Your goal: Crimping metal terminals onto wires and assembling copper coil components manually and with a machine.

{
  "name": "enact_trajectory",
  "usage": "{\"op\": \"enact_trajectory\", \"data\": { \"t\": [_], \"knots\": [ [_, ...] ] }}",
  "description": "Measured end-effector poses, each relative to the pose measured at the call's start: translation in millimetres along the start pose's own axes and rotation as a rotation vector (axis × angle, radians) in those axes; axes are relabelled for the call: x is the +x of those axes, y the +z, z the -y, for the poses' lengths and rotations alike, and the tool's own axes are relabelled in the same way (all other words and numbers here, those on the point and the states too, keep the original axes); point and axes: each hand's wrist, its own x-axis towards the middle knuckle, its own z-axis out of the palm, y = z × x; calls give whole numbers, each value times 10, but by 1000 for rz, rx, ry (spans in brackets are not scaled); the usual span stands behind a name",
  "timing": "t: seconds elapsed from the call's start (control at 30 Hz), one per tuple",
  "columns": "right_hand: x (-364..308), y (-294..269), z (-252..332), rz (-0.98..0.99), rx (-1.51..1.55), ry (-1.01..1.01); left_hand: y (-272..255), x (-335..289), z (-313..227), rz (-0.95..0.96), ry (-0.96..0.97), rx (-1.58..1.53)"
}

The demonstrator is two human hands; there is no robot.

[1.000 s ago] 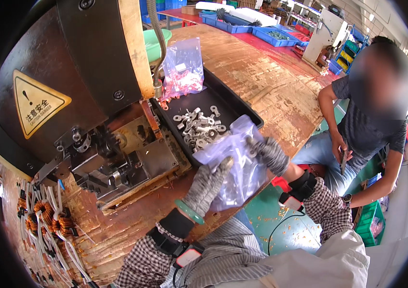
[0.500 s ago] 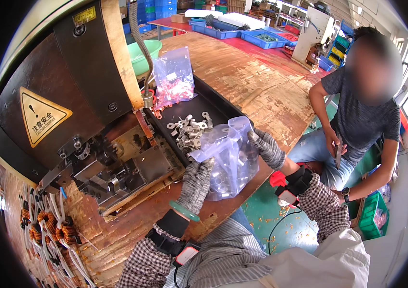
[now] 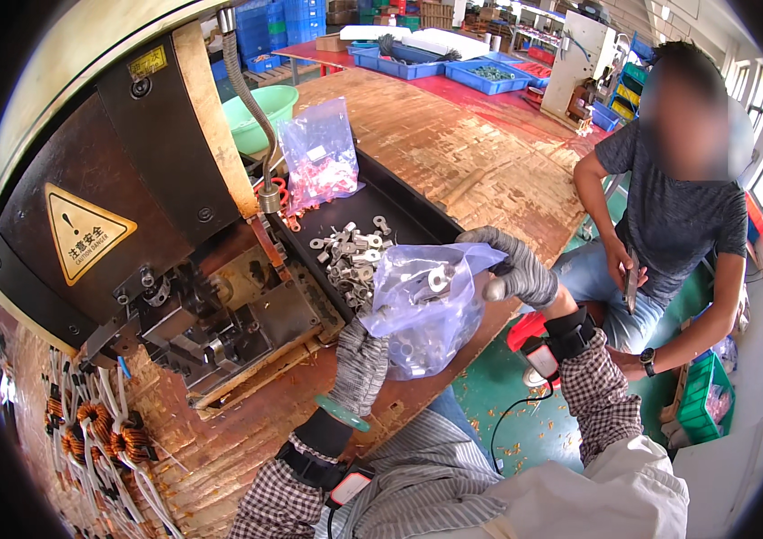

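Both my hands, in grey knit gloves, hold a translucent bluish plastic bag (image 3: 431, 337) over the tray's near end. My left hand (image 3: 362, 364) is closed on its left edge. The fingers of my right hand (image 3: 516, 269) are closed on the upper right corner. Silvery ring terminals show through the plastic, one near the bag's mouth. A pile of metal ring terminals (image 3: 350, 260) lies just beyond in the black tray (image 3: 404, 202). Another clear bag (image 3: 320, 153), holding red pieces, stands at the tray's far end.
A black-and-cream press machine (image 3: 121, 162) with a warning triangle stands at left. Wired copper coils (image 3: 98, 422) lie at the table's near left. A green basin (image 3: 260, 117) sits behind the tray. At right a seated person (image 3: 678, 216) holds a dark flat object beside a green crate (image 3: 703, 400).
My right hand has shifted slightly right and up, drawing the bag's top corner outward. The bag's mouth looks wider. My left hand has slid a little down along the bag's left edge.
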Motion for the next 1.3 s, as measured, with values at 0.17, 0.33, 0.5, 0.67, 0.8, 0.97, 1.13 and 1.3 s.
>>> {"op": "enact_trajectory", "data": {
  "t": [0.17,0.33,0.5,0.67,0.8,0.97,1.13,1.3],
  "knots": [
    [-162,103,-82,-191,-356,-20,-109,5,-276,129,-153,-268],
    [-178,314,312,-487,-171,82,-578,-166,-740,171,-351,-859],
    [333,37,771,-637,-672,-290,-1351,-817,-785,71,-414,-637],
    [1229,106,1004,-319,88,-405,-1801,-1477,-918,-193,-600,-137],
    [1920,-216,828,-216,-483,-139,-1867,-1683,-1001,-474,-726,-239],
    [2608,-645,111,-421,-659,-120,-2016,-1900,-806,-389,-556,106],
    [2279,162,-222,-31,-1058,-182,-2010,-2006,-907,-461,-592,372],
    [2289,348,-641,445,-1409,58,-1963,-2204,-802,-678,-717,227]
  ]
}}
